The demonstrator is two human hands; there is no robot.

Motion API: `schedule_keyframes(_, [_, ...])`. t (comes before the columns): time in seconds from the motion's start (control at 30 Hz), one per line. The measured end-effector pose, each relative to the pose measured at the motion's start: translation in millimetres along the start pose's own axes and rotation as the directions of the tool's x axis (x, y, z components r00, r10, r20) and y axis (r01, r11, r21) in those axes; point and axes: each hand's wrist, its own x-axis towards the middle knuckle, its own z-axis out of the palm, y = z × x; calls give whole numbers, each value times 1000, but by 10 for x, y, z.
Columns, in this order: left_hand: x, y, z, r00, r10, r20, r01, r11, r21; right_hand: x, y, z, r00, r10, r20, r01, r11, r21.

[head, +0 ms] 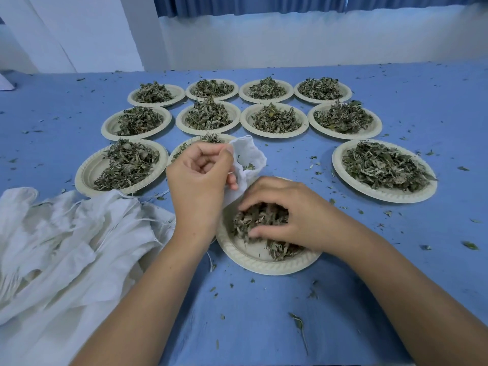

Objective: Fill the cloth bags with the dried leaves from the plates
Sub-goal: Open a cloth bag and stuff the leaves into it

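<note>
Left hand: fingers curled, thumb and fingertips pinching the rim of the cloth bag, which holds its mouth apart.
Right hand: fingers bent and spread over the dried leaves on the near plate, clamped on a clump.
Key relation: the bag's mouth lies just beyond the plate's far rim, up and left of the right fingers; the right hand is nearer the leaves.
Bag axis: it runs from the mouth down toward the plate rim.
Bag contents: a few leaves show inside.
Other plates: 11 loaded, farther back.
Spare bags: heaped at left.
Writing: none readable.
</note>
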Motion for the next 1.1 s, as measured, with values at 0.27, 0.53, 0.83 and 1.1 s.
schedule_keyframes(0.27, [-13, -18, 6, 1000, -2, 15, 2, 1000, 6, 53, -37, 171, 983, -96, 158, 125, 974, -190])
schedule_keyframes(0.53, [5, -22, -5, 1000, 12, -7, -12, 1000, 16, -37, -61, -109, 965, -32, -261, 68, 989, 129])
schedule_keyframes(0.83, [-63, -35, 26, 972, 30, 234, -61, 990, 127, -40, -70, -120, 766, 116, -632, 158, 919, 360])
schedule_keyframes(1.1, [-88, -29, 32, 953, 52, 300, -79, 994, 79, 9, -47, -35, 816, -25, -578, -94, 980, -175])
